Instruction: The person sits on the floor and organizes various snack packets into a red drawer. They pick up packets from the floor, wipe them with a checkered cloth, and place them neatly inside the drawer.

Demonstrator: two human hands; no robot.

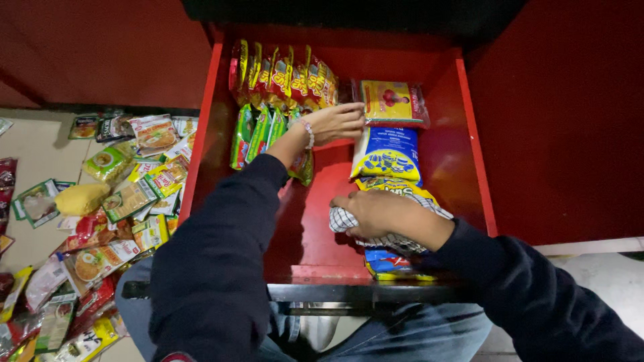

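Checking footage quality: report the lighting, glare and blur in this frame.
Head view: dim, warm light; soft glare on the red drawer floor; deep shadow under the right hand on the checked cloth; left hand fairly sharp; floor packets softer and stretched toward the edge.
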